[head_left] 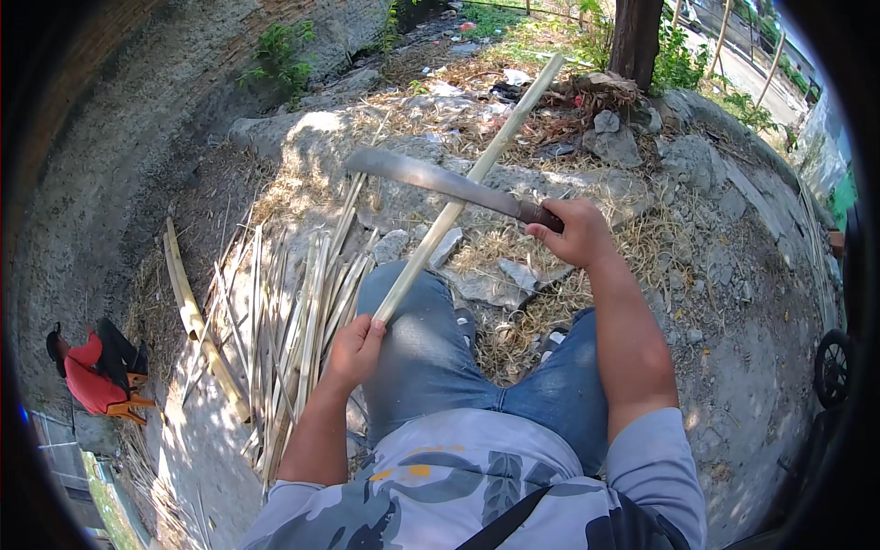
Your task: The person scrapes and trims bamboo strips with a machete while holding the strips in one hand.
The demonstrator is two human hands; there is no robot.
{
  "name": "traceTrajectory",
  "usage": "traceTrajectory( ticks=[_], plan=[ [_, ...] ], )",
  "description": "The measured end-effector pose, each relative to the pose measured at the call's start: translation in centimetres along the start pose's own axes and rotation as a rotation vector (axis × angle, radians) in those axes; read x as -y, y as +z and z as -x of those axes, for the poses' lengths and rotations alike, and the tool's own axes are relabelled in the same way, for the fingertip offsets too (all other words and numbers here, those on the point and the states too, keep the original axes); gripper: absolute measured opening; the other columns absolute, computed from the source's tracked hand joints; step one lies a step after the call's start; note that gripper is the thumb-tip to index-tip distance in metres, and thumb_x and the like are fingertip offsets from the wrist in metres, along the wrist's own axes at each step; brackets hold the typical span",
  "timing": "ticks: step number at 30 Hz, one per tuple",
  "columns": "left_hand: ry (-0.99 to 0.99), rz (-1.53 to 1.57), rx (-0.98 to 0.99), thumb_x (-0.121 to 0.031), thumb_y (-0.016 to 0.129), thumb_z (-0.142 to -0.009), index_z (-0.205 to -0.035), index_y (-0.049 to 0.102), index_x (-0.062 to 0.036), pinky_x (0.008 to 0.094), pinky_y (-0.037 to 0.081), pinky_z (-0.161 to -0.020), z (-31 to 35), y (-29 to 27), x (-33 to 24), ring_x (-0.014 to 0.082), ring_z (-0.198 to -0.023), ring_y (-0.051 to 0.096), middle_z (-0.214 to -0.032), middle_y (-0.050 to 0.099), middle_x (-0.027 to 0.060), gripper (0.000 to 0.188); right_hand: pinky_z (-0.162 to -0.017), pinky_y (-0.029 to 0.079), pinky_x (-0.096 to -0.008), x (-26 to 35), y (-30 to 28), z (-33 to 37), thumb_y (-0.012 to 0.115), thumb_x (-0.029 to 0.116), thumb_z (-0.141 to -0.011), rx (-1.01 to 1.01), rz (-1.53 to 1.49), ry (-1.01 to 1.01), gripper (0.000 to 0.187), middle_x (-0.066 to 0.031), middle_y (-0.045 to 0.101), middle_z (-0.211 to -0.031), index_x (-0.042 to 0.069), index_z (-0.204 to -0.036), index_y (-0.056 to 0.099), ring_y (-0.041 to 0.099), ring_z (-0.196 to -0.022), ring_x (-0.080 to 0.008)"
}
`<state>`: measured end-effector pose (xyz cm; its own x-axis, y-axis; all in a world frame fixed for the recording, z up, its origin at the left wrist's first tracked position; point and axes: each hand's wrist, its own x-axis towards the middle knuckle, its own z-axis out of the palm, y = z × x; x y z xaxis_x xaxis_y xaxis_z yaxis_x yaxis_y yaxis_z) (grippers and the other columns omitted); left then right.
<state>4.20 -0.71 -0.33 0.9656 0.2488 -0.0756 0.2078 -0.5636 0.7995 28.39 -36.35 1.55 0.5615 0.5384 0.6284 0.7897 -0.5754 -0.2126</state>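
My left hand (356, 350) is closed round the near end of a long pale bamboo strip (510, 124), which slants up and away to the right above my left thigh. In my right hand (579, 233) is the dark handle of a machete (417, 172). Its broad grey blade points left and crosses the strip about midway, seemingly against it; the exact contact is hard to make out. Beside my left leg lies a loose pile of split bamboo strips (291, 321).
A split bamboo pole (197, 321) lies left of the pile. Curled shavings (513, 344) and broken stones (495, 286) cover the ground between my feet. Ahead stands a tree trunk (634, 46). A person in red (93, 376) sits at far left; a wheel (832, 368) shows at right.
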Motion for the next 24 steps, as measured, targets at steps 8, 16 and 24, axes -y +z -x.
traceTrajectory(
  ticks=[8, 16, 24],
  plan=[
    [-0.053, -0.016, 0.065, -0.028, 0.056, -0.106, -0.088, 0.063, -0.0011, 0.0335, 0.040, -0.057, -0.8, -0.7, 0.1, 0.0121, -0.062, 0.047, -0.066, 0.051, 0.0034, 0.033, -0.065, 0.051, -0.0468, -1.0, -0.7, 0.6, 0.070, 0.058, -0.090, 0.068, 0.025, 0.405, 0.050, -0.0147, 0.065, -0.070, 0.008, -0.090, 0.072, 0.067, -0.069, -0.0378],
    [-0.138, 0.077, 0.058, -0.028, 0.055, -0.106, -0.090, 0.064, -0.0008, 0.0322, 0.040, -0.058, -0.8, -0.2, 1.7, 0.0102, -0.064, 0.047, -0.068, 0.052, 0.0020, 0.033, -0.073, 0.051, -0.0421, 4.1, 1.0, -0.4, 0.074, 0.059, -0.084, 0.199, 0.030, -0.054, 0.047, -0.0076, 0.067, -0.073, 0.013, -0.092, 0.070, 0.066, -0.071, -0.0305],
    [-0.076, 0.015, 0.052, -0.028, 0.056, -0.105, -0.089, 0.064, -0.0011, 0.0321, 0.040, -0.058, -0.7, -0.4, 1.1, 0.0104, -0.064, 0.047, -0.066, 0.052, 0.0022, 0.033, -0.068, 0.051, -0.0465, -0.9, 0.1, -0.2, 0.071, 0.059, -0.088, 0.115, -0.003, 0.341, 0.049, -0.0122, 0.067, -0.072, 0.010, -0.087, 0.066, 0.067, -0.069, -0.0345]
  ],
)
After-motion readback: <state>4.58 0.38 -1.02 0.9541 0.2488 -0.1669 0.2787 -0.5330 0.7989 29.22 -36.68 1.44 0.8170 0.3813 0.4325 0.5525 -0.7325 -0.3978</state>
